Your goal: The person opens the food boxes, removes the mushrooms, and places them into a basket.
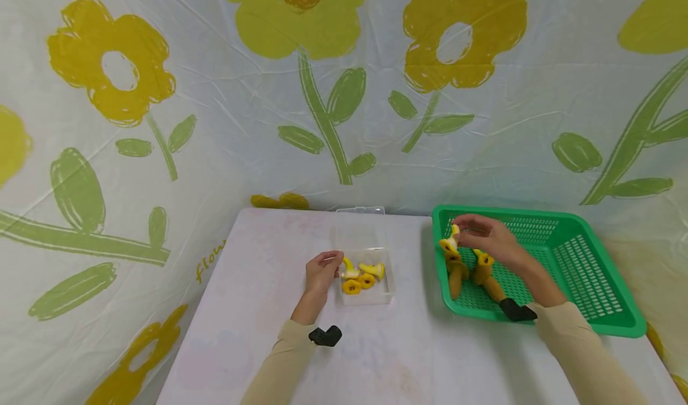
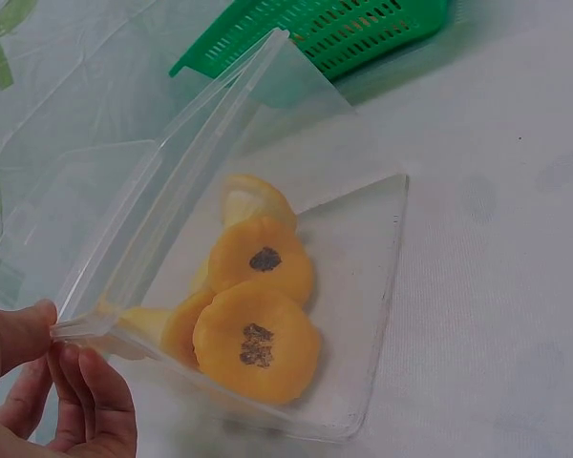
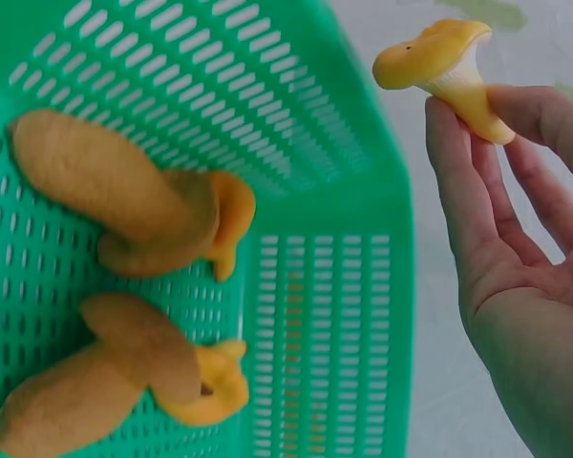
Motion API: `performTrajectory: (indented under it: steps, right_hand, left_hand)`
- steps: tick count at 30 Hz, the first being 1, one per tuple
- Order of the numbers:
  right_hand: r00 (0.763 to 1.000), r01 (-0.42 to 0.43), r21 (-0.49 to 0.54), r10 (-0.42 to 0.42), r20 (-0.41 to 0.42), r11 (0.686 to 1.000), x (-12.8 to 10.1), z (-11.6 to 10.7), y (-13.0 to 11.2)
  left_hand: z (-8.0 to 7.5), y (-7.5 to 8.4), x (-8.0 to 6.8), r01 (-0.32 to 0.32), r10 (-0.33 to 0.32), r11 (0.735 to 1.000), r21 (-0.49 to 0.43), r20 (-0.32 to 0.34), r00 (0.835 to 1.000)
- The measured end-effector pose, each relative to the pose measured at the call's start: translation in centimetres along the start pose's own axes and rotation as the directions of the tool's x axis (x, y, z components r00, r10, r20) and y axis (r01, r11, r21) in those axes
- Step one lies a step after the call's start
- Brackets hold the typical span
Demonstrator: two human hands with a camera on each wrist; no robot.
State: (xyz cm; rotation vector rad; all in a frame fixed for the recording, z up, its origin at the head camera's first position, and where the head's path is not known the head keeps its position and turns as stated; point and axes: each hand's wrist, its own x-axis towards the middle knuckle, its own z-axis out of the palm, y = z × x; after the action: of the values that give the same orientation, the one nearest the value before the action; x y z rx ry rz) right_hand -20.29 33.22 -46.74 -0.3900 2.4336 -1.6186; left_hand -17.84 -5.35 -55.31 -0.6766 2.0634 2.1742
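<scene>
My right hand [image 1: 494, 241] pinches a small yellow toy mushroom [image 3: 444, 72] by its stem, cap away from the palm. In the right wrist view it is beside the rim of the green basket [image 3: 392, 286]. Two brown toy mushrooms [image 3: 105, 181] lie in that basket, each with a yellow mushroom [image 3: 231, 224] against its cap. On the left, my left hand [image 1: 321, 272] grips the rim of a clear plastic box [image 2: 353, 286] between thumb and fingers. Several yellow mushrooms [image 2: 258, 343] lie inside the box, two with dark-marked round faces turned up.
Behind the box stands its raised clear lid [image 1: 360, 229]. Both containers are on a pale table [image 1: 408, 357], the basket to the right of the box. A white cloth with printed flowers [image 1: 328, 118] hangs behind the table and to its left.
</scene>
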Motion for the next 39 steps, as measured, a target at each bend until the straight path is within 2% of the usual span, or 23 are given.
performTrajectory:
  steps: [5, 11, 20, 28, 33, 39]
  right_hand:
    - [1.000, -0.018, -0.022, 0.018, -0.003, 1.000, 0.0, -1.2, 1.2]
    - [0.998, -0.069, -0.103, 0.068, -0.014, 0.992, 0.0, -2.4, 2.8]
    - [0.994, -0.106, -0.193, 0.109, 0.003, 0.975, 0.3, -3.2, 4.9]
    - [0.992, -0.109, -0.287, 0.122, 0.026, 0.952, 1.5, -2.9, 6.7]
    - [0.996, -0.068, -0.388, 0.082, 0.019, 0.919, 2.2, -2.3, 7.7]
    - [0.999, -0.050, -0.433, 0.049, -0.013, 0.900, 2.6, -1.5, 7.9]
  left_hand:
    - [0.0, -0.2, 0.3, -0.007, 0.007, 1.000, -0.003, -0.003, 1.000]
    - [0.0, -0.2, 0.3, -0.006, 0.006, 1.000, -0.003, 0.000, 1.000]
    - [0.0, -0.1, 0.1, -0.017, 0.017, 1.000, -0.005, 0.001, 1.000]
    - [0.0, 0.0, 0.2, -0.016, 0.016, 1.000, -0.001, -0.008, 1.000]
    - [0.0, -0.2, 0.4, -0.016, 0.016, 1.000, 0.004, -0.010, 1.000]
    - [0.0, -0.2, 0.4, -0.020, 0.020, 1.000, -0.010, -0.002, 1.000]
